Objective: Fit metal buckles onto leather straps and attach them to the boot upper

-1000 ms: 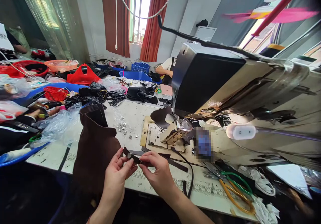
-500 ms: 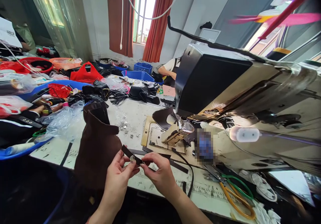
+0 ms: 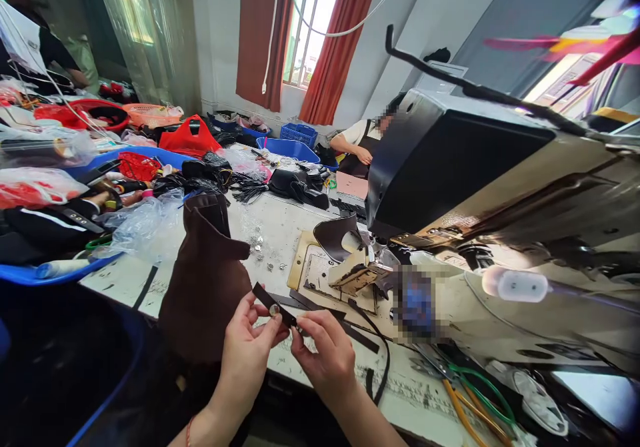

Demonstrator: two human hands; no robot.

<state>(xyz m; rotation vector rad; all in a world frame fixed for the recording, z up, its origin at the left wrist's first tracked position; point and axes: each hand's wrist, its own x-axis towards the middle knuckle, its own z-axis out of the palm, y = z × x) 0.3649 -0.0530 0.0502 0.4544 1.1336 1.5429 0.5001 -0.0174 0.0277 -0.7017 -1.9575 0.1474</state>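
Between thumb and fingers, my left hand [image 3: 249,350] grips a short dark brown leather strap [image 3: 264,294]. A round silver metal disc [image 3: 274,309] sits on the strap beside my left thumb. At the strap's lower right end, the fingers of my right hand [image 3: 327,350] are pinched together on it; a small shiny bit shows at those fingertips, too small to make out. A dark brown leather boot-shaped piece [image 3: 200,300] stands just left of my hands. Several small silver metal pieces [image 3: 257,247] lie scattered on the white table [image 3: 285,217] beyond.
A sewing machine [image 3: 450,160] fills the right side, with a curved brown piece [image 3: 334,235] by its arm. Scissors with green handles [image 3: 483,383] and an orange-handled tool [image 3: 460,407] lie at lower right. Blue tubs [image 3: 75,273] of materials stand left. Another person [image 3: 357,143] sits behind.
The view has shifted, so the scene sits further right in the picture. Both hands keep hold of the strap; my right fingers have shifted slightly at its end.
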